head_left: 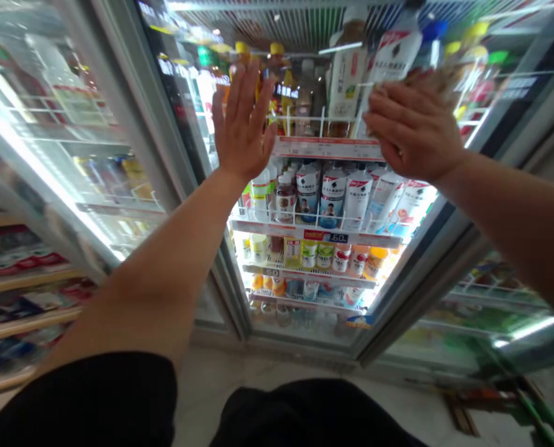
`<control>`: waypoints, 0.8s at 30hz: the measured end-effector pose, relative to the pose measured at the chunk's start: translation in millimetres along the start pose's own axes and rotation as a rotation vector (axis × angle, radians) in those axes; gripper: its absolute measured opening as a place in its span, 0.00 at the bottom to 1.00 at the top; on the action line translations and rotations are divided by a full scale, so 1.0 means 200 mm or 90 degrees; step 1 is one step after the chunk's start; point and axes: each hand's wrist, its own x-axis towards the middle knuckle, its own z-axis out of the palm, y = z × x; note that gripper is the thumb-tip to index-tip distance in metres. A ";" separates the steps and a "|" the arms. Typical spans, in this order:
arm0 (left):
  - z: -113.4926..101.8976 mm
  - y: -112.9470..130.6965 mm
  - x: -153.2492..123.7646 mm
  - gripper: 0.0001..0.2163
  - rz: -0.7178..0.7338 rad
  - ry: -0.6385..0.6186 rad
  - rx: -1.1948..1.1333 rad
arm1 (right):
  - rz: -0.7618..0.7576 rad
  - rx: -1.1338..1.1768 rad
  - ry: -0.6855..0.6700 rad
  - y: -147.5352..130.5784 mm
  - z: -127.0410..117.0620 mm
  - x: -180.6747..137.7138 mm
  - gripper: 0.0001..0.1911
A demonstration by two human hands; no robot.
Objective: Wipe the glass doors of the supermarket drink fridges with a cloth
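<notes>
Bottle, by right hand, stocked cooler

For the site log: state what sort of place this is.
Most likely a convenience store or supermarket drinks section: a glass-door chiller holds rows of bottled drinks, price strips run along its shelf edges, and stocked goods shelves stand to the left.

Glass cooler door, white bottles on middle shelf, red price strip, snack shelves, pale floor
</notes>
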 end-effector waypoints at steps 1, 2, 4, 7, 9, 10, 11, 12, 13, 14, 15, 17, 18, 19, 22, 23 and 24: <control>-0.02 -0.03 -0.02 0.33 0.009 -0.007 -0.023 | 0.016 0.002 0.007 0.00 0.02 -0.02 0.24; -0.04 -0.06 -0.04 0.33 0.011 -0.004 -0.036 | 0.049 -0.008 0.036 0.01 0.04 -0.02 0.24; -0.06 -0.08 -0.07 0.31 -0.006 0.022 -0.049 | 0.138 -0.051 0.146 0.02 0.08 -0.01 0.25; -0.07 -0.05 -0.09 0.32 -0.058 0.054 -0.064 | 0.232 -0.098 0.285 -0.04 0.13 0.07 0.28; -0.07 -0.02 -0.09 0.32 -0.080 0.048 -0.074 | 0.187 -0.078 0.217 -0.14 0.14 0.17 0.28; -0.08 -0.01 -0.08 0.32 -0.084 0.044 -0.075 | 0.134 -0.059 0.140 -0.20 0.13 0.24 0.27; -0.08 -0.01 -0.08 0.32 -0.086 0.042 -0.071 | 0.079 -0.041 0.060 -0.25 0.12 0.31 0.26; -0.08 -0.01 -0.08 0.33 -0.087 0.040 -0.062 | 0.048 -0.030 0.003 -0.29 0.11 0.39 0.25; -0.08 -0.01 -0.08 0.33 -0.089 0.039 -0.048 | 0.049 -0.028 -0.021 -0.32 0.10 0.48 0.25; -0.08 -0.01 -0.08 0.33 -0.089 0.035 -0.033 | 0.089 -0.034 -0.005 -0.34 0.08 0.57 0.25; -0.09 -0.01 -0.08 0.33 -0.090 0.032 -0.025 | 0.159 -0.043 0.038 -0.35 0.07 0.65 0.26; -0.09 -0.01 -0.09 0.32 -0.087 0.025 -0.033 | 0.303 -0.068 0.136 -0.35 0.06 0.80 0.27; -0.09 -0.01 -0.09 0.32 -0.083 0.024 -0.046 | 0.334 -0.079 0.155 -0.35 0.06 0.86 0.27; -0.10 -0.01 -0.10 0.31 -0.081 0.024 -0.062 | 0.325 -0.087 0.144 -0.36 0.06 0.90 0.27; -0.09 -0.01 -0.11 0.32 -0.069 0.028 -0.103 | 0.137 -0.083 0.007 -0.40 0.07 0.99 0.26; -0.09 -0.01 -0.11 0.33 -0.066 0.032 -0.112 | 0.086 -0.079 -0.026 -0.41 0.07 1.02 0.26; -0.10 -0.01 -0.11 0.34 -0.063 0.033 -0.119 | 0.071 -0.080 -0.035 -0.42 0.06 1.05 0.26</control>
